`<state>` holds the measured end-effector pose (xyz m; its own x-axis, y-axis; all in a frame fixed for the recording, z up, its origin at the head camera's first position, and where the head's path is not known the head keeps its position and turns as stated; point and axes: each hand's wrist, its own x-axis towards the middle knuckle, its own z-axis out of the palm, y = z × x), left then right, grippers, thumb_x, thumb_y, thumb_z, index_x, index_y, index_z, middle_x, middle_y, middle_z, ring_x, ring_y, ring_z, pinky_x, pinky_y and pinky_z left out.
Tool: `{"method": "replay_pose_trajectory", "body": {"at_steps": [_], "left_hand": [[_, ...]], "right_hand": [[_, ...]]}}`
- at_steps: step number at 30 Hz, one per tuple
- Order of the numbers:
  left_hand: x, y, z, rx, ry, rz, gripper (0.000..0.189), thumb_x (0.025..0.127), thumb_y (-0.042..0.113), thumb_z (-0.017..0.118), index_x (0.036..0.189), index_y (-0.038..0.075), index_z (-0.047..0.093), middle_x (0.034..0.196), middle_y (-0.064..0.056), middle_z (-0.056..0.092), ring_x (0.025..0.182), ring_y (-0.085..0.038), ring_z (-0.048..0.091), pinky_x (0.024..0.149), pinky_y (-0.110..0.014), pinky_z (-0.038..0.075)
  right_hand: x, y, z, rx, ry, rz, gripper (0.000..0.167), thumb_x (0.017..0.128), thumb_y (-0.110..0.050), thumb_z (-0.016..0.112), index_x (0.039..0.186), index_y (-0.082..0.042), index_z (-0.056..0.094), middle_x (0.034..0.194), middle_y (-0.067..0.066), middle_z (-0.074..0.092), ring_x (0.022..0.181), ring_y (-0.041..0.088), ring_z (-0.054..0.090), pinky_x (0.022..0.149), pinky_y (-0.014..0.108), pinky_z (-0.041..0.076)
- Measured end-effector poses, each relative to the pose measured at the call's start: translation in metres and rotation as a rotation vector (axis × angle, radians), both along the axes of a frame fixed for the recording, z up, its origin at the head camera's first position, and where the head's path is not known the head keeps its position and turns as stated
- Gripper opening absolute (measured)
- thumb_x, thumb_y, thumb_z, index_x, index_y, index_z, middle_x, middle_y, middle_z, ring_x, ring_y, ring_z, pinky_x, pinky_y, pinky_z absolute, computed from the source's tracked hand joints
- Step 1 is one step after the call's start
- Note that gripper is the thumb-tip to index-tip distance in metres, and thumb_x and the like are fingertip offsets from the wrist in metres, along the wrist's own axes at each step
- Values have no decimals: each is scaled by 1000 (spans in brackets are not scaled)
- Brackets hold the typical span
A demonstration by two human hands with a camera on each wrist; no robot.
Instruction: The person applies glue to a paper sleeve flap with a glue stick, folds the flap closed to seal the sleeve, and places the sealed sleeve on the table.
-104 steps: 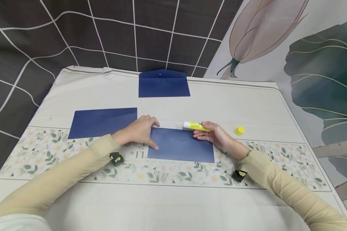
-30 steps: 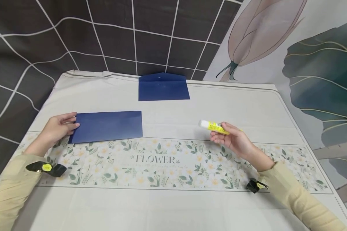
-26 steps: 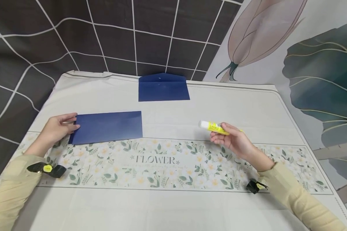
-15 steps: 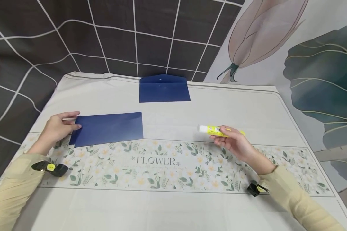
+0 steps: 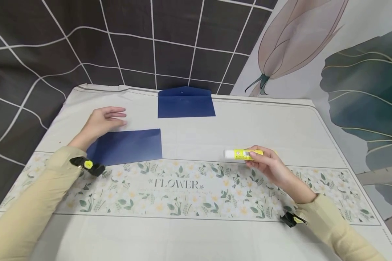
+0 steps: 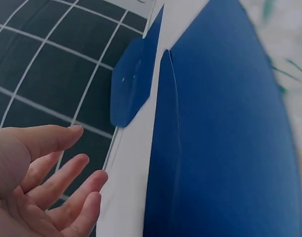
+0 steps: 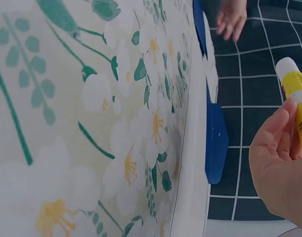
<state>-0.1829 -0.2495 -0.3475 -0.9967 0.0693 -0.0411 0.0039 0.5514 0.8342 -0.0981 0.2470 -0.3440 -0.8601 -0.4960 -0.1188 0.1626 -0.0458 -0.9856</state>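
Note:
My left hand (image 5: 101,123) hovers just above the top edge of the dark blue envelopes (image 5: 134,146) at the left, fingers spread and holding nothing. In the left wrist view the left hand (image 6: 52,182) is beside the upper envelope (image 6: 230,133), whose folded edge shows. My right hand (image 5: 271,166) grips a yellow glue stick (image 5: 243,154) with a white end, held level over the table. The right wrist view shows that glue stick (image 7: 298,98) between thumb and fingers. The yellow cap is not visible now.
Another blue envelope (image 5: 186,107), its flap raised, lies at the table's back edge against a dark gridded cloth (image 5: 173,58). A printed floral band (image 5: 196,195) crosses the white tablecloth (image 5: 196,239).
The envelope from the middle now lies with the left one. My left hand has let go and moved up and right. The right hand, still holding the glue stick, shifted right and slightly down.

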Motion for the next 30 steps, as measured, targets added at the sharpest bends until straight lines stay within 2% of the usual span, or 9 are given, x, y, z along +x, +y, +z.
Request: {"method": "replay_pose_trajectory", "body": {"at_steps": [2, 5, 8, 11, 16, 20, 24, 25, 30], "left_hand": [[-10, 11, 1, 9, -6, -6, 51, 86, 13, 70, 132, -4, 54, 123, -22, 64, 79, 13, 60, 68, -8, 48], [-24, 27, 3, 4, -26, -21, 52, 86, 14, 71, 132, -2, 54, 126, -22, 63, 96, -5, 66, 70, -7, 46], [-36, 42, 7, -3, -59, -31, 52, 86, 15, 70, 133, 0, 54, 129, -22, 60, 114, -25, 62, 71, -7, 46], [-46, 54, 12, -4, -84, -38, 52, 87, 13, 69, 134, 1, 53, 130, -22, 59, 120, -31, 58, 71, -10, 46], [-63, 70, 20, 27, -119, -33, 53, 86, 11, 69, 135, 2, 52, 132, -21, 58, 121, -28, 57, 69, -13, 49], [-79, 79, 22, 58, -133, -30, 53, 86, 10, 70, 135, 1, 52, 132, -22, 58, 106, -17, 63, 67, -11, 49], [-93, 87, 21, 96, -140, -32, 54, 85, 8, 70, 135, 0, 51, 134, -24, 56, 88, -2, 62, 67, -11, 50], [-97, 89, 20, 98, -142, -32, 54, 86, 8, 70, 136, 0, 51, 135, -23, 56, 90, -4, 64, 69, -12, 50], [-114, 92, 18, 134, -123, -46, 55, 85, 7, 69, 136, -2, 50, 135, -24, 54, 80, 3, 63, 68, -12, 49]], "right_hand": [[1, 1, 0, 15, 14, 5, 26, 101, -8, 40, 104, -15, 65, 98, -6, 65, 82, 5, 62, 80, 20, 51], [3, 4, -1, 31, 19, 8, 26, 100, -6, 40, 104, -15, 64, 100, -7, 65, 84, 5, 63, 82, 20, 52], [5, 7, -2, 36, 25, 13, 27, 100, -5, 40, 105, -16, 64, 103, -6, 64, 87, 6, 62, 83, 20, 52], [6, 10, -3, 32, 37, 23, 28, 100, -4, 40, 107, -16, 64, 104, -6, 64, 88, 7, 62, 83, 21, 52], [5, 12, -4, 17, 60, 40, 30, 100, -3, 39, 108, -17, 65, 102, -7, 64, 87, 5, 61, 83, 21, 52], [5, 12, -5, -1, 67, 50, 31, 100, -2, 40, 108, -17, 65, 102, -7, 65, 88, 6, 62, 84, 21, 53], [5, 12, -7, 16, 51, 46, 28, 99, -3, 42, 107, -17, 65, 103, -7, 66, 88, 7, 63, 84, 22, 52], [6, 13, -8, 26, 48, 43, 28, 99, -3, 42, 107, -17, 65, 103, -7, 66, 88, 7, 63, 84, 22, 52], [6, 14, -9, 41, 42, 38, 27, 99, -4, 42, 106, -18, 64, 102, -7, 66, 87, 8, 64, 85, 23, 52]]}}
